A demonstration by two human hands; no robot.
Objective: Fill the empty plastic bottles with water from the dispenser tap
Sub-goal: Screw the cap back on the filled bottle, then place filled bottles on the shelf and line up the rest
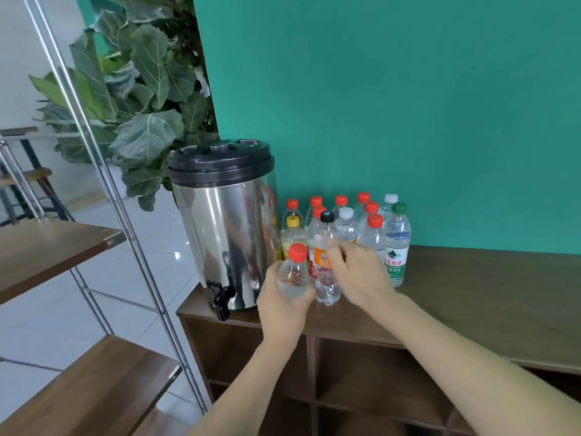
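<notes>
Bottle (293,275) gripped in left hand (284,302); right hand (358,273) blurred, grip unclear.

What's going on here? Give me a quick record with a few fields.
setting: wooden cabinet against a green wall
dispenser: steel urn, black lid, tap at the cabinet's front edge
left hand: holds a small red-capped bottle, cap on
right hand: on the black-capped bottle; grip blurred
other bottles: capped cluster beside the urn
filling: not begun
</notes>
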